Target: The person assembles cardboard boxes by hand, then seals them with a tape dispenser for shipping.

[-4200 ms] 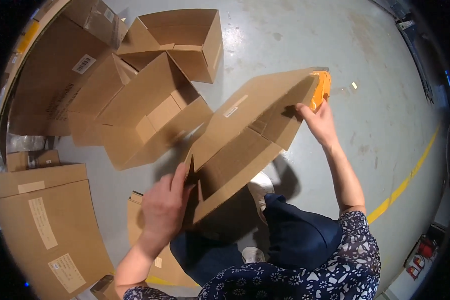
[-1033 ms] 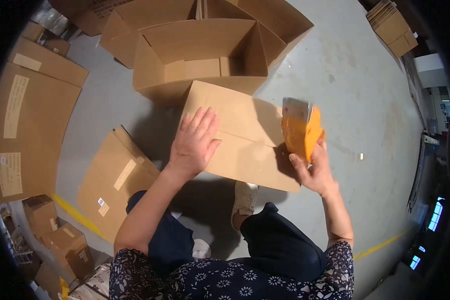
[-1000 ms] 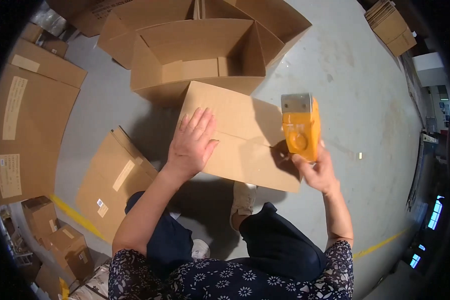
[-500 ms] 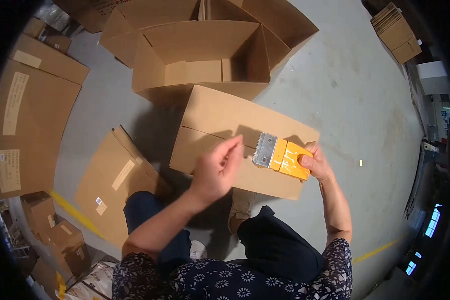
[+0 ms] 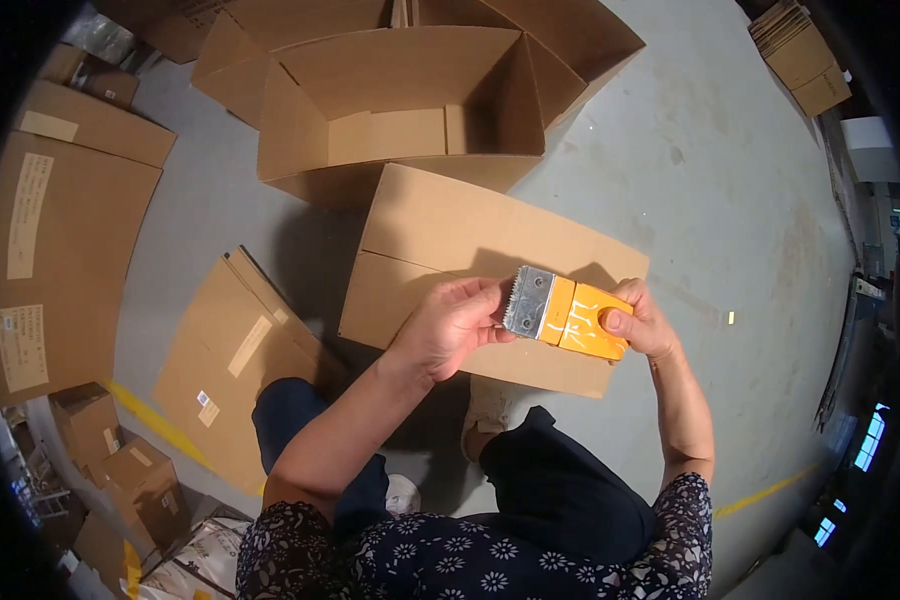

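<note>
My right hand is wrapped round the orange body of a tape dispenser, thumb on top. Its metal toothed cutting edge points left, above a cardboard box whose top flaps meet in a seam. Just at the teeth is my left hand, fingers pinched together behind and beside the cutter. What they pinch, if anything, is hidden. The box lies in front of my knees, partly covered by my hands and the dispenser.
Open cardboard boxes stand just beyond the closed one. Flattened cardboard lies at the left, near a large labelled carton. Smaller boxes sit at lower left. A cardboard stack is at far right.
My left hand has moved right, from beside the dispenser up to its toothed edge, and its fingers now pinch there. The right hand and dispenser have stayed nearly in place.
</note>
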Tool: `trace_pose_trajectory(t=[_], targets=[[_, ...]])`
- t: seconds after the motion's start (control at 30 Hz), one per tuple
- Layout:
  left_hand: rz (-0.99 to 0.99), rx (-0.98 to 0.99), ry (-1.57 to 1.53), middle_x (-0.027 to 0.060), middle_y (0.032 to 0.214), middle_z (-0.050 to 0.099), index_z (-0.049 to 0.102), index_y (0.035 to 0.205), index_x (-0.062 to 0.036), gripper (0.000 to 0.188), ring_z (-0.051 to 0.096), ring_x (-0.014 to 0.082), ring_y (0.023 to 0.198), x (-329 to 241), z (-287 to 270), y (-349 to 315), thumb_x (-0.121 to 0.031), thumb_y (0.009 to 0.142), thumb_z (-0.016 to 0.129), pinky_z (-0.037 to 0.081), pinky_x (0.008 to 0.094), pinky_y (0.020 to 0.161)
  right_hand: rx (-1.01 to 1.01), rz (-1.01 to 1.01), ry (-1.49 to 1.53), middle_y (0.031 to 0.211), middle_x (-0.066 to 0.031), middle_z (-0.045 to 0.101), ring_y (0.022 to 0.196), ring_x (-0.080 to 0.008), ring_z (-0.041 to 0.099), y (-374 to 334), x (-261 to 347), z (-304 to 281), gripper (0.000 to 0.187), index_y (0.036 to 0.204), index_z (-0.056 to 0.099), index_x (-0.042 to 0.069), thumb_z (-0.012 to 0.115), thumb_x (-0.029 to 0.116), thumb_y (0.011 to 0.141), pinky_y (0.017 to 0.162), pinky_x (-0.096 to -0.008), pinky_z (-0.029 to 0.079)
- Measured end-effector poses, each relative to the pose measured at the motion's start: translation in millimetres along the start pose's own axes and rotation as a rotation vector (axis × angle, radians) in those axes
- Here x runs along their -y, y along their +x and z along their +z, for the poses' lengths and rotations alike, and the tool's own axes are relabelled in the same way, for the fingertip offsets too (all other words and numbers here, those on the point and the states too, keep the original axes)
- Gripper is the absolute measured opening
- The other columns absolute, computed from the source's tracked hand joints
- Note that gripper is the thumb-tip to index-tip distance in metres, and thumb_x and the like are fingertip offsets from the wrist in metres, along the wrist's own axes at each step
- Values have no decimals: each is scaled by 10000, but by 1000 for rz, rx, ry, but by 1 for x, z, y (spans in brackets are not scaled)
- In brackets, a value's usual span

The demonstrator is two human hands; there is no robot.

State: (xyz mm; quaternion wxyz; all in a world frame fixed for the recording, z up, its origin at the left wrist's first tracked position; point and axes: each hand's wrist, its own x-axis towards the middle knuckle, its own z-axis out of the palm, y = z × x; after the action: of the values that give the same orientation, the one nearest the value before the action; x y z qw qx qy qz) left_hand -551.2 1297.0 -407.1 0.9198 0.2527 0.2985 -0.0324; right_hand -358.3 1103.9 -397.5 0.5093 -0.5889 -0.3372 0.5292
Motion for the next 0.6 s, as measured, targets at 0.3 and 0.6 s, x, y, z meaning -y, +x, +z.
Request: trace_pose_trajectory(t=[0.3, 0.6], targets=[[790, -539, 667, -17, 715, 597, 615, 865, -25, 33, 531, 45, 640, -23, -45, -4, -54, 875, 604, 447, 205, 569, -21, 458, -99, 647, -43, 600, 533, -101, 584, 29, 55, 39, 433, 882, 676, -22, 644, 411, 868, 454, -234, 509], [591, -674, 638, -14, 642, 552, 593, 867, -21, 191, 490, 39, 518, -83, -111, -24, -201, 875, 656, 403, 189, 428, 9, 435, -109, 580, -50, 585, 454, -113, 573, 55, 64, 54, 459, 811, 660, -46, 624, 405, 886, 424, -233, 488]])
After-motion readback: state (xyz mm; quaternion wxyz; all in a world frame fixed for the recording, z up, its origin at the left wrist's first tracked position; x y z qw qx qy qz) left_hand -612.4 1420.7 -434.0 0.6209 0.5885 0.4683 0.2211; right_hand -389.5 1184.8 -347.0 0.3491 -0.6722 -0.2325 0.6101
